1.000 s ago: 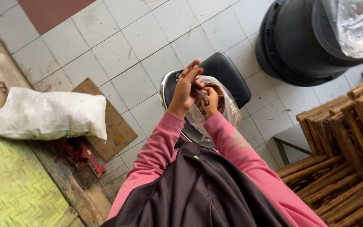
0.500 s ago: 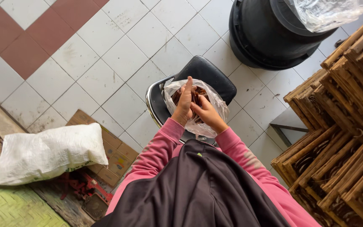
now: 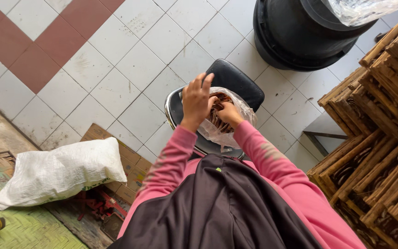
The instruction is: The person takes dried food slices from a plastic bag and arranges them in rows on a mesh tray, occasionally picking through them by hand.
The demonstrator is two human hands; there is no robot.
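**2 hands working at a clear bag on a black stool**

The left hand point(image 3: 196, 99) is hovering over the mouth of a clear plastic bag point(image 3: 229, 124), its fingers point(image 3: 202, 83) spread apart and raised, with the thumb side touching the bag's rim; it is gripping nothing that can be made out. The right hand point(image 3: 229, 114) is reaching into the bag with its fingers curled down among the brown stick-like pieces point(image 3: 217, 110) inside; whether they are clamped on any piece is hidden by the plastic and by the hand itself, so I cannot tell.

The bag is sitting on the seat of a black stool point(image 3: 236, 83) with a shiny metal rim, directly in front of the person and between the 2 pink sleeves point(image 3: 171, 166). A dark apron point(image 3: 217, 207) is covering the person's front.

The stool is standing on a floor of white tiles point(image 3: 116, 60) with a diagonal band of red ones. A large black bin point(image 3: 295, 37) lined with clear plastic is standing beyond the stool, to the upper right. Stacked wooden frames point(image 3: 374, 138) are filling the right side. To the left, a stuffed white sack point(image 3: 61, 170) is lying on flattened cardboard point(image 3: 130, 170), just beside a green woven mat point(image 3: 28, 228).
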